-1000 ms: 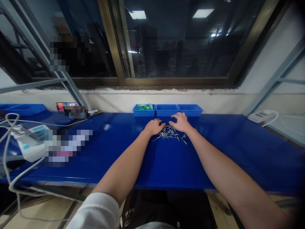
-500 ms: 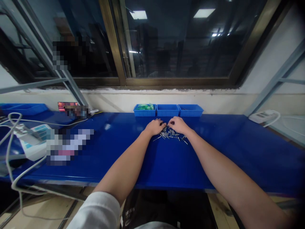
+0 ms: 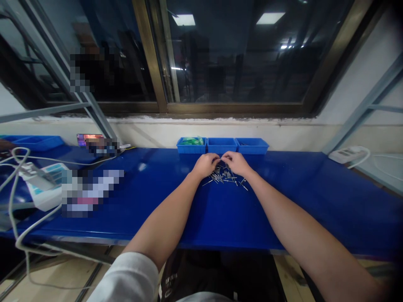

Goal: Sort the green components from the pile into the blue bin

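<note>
A loose pile of thin metal pins [image 3: 225,174], rivet-like in shape, lies on the blue tabletop [image 3: 217,218]. At the pile's far left edge is my left hand [image 3: 206,163], its fingers curled and pinched together. My right hand [image 3: 234,162] is across from it, thumb and fingers closed in a pinch. The fingertips of both hands nearly meet above the far side of the pile. Whatever sits between them is too small and too hidden to name. Several pins stick out toward me, and one or two lie apart on the right.
Behind my hands, three blue bins stand against the wall: the left bin [image 3: 192,149] holds a green plastic bag, beside a middle bin [image 3: 222,150] and a right bin [image 3: 252,150]. At left are a white device [image 3: 47,193] with cables and a lit phone [image 3: 90,139]. A power strip [image 3: 346,155] lies at right.
My hands have lifted slightly and drawn closer together, fingertips now almost touching. The left fingers have curled in more. At far left, a dark shape has appeared by the blue trays.
</note>
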The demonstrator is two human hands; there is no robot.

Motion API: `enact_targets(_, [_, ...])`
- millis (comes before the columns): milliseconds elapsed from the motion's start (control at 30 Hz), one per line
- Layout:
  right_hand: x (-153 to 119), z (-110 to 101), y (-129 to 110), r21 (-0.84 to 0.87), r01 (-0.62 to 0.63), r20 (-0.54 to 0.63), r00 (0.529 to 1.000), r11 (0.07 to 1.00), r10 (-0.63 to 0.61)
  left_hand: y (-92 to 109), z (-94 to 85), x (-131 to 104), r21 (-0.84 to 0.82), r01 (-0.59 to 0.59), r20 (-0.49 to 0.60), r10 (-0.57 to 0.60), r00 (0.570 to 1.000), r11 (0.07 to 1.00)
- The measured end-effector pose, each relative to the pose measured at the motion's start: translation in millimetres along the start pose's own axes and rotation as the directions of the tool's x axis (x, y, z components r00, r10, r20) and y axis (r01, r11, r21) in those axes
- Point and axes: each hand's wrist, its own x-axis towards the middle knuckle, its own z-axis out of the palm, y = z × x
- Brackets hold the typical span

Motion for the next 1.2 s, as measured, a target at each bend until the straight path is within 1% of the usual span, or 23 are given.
enact_targets(100, [2, 0, 0, 0.156, -0.018, -0.05, 0.998, 0.988, 0.026, -1, -1.1, 0, 0.017, 0.021, -0.039, -0.021, 0.999, 1.0])
enact_targets(167, [2, -2, -1, 0.222, -0.023, -0.076, 0.996, 0.975, 0.041, -1, -1.8, 0, 0.029, 0.04, -0.049, -0.039, 0.998, 0.999])
enact_targets(233, [1, -5, -3, 0.259, -0.036, -0.08, 0.995, 0.965, 0.059, -1, -1.9, 0, 0.034, 0.05, -0.048, -0.049, 0.998, 0.998])
enact_targets(333, [0, -8, -4, 0.3, -0.076, -0.081, 0.991, 0.951, 0.104, 0, -0.9, 0, 0.024, 0.032, -0.04, -0.031, 0.999, 0.999])
enact_targets(400, [1, -10, -3, 0.323, -0.099, -0.116, 0.983, 0.941, 0.143, 0, -0.2, 0, 0.025, 0.033, -0.054, -0.032, 0.998, 0.999])
enact_targets(433, [2, -11, -1, 0.322, -0.103, -0.155, 0.975, 0.941, 0.16, 0, -0.1, 0, 0.032, 0.046, -0.066, -0.043, 0.997, 0.998])
enact_targets(500, [5, -14, 5, 0.276, -0.112, -0.279, 0.941, 0.954, 0.192, 0, -0.4, -1, 0.053, 0.09, -0.089, -0.085, 0.992, 0.995])
enact_targets(533, [6, -16, 9, 0.233, -0.128, -0.345, 0.916, 0.964, 0.205, -1, -0.7, -1, 0.064, 0.115, -0.095, -0.108, 0.99, 0.991])
enact_targets(600, [8, -23, 19, 0.144, -0.212, -0.459, 0.851, 0.967, 0.255, -1, -1.2, -1, 0.085, 0.157, -0.092, -0.15, 0.984, 0.984])
enact_targets(633, [9, -26, 24, 0.102, -0.259, -0.486, 0.829, 0.961, 0.275, -2, -1.3, -1, 0.094, 0.174, -0.088, -0.166, 0.982, 0.98])
enact_targets(700, [10, -33, 34, 0.03, -0.325, -0.512, 0.807, 0.945, 0.293, -3, -0.8, -1, 0.112, 0.197, -0.071, -0.19, 0.979, 0.974])
enact_targets(800, [9, -38, 41, -0.052, -0.454, -0.486, 0.79, 0.889, 0.374, -6, 1.8, -1, 0.137, 0.231, -0.023, -0.23, 0.973, 0.963])
enact_targets(867, [7, -39, 41, -0.109, -0.5, -0.438, 0.8, 0.859, 0.41, -8, 4.0, -1, 0.149, 0.251, 0.023, -0.257, 0.966, 0.956])
enact_targets(933, [6, -37, 37, -0.179, -0.487, -0.406, 0.828, 0.855, 0.387, -9, 5.9, -2, 0.155, 0.265, 0.065, -0.278, 0.958, 0.952])
enact_targets(1000, [5, -33, 32, -0.242, -0.426, -0.398, 0.863, 0.872, 0.311, -11, 7.4, -2, 0.149, 0.26, 0.103, -0.276, 0.956, 0.954])
enact_targets(1067, [4, -27, 28, -0.29, -0.325, -0.358, 0.909, 0.9, 0.213, -11, 8.3, -3, 0.14, 0.237, 0.138, -0.256, 0.957, 0.961])
enact_targets(1100, [3, -24, 26, -0.311, -0.265, -0.311, 0.936, 0.913, 0.166, -11, 8.8, -3, 0.141, 0.221, 0.155, -0.242, 0.958, 0.965])
enact_targets(1133, [1, -20, 24, -0.332, -0.201, -0.241, 0.963, 0.922, 0.123, -11, 9.2, -3, 0.146, 0.206, 0.173, -0.231, 0.958, 0.967])
enact_targets(1167, [0, -17, 23, -0.351, -0.146, -0.157, 0.983, 0.925, 0.096, -12, 9.6, -3, 0.156, 0.194, 0.19, -0.222, 0.956, 0.968])
enact_targets(1200, [-2, -13, 21, -0.371, -0.109, -0.074, 0.993, 0.922, 0.088, -12, 10.1, -3, 0.166, 0.182, 0.206, -0.215, 0.955, 0.969])
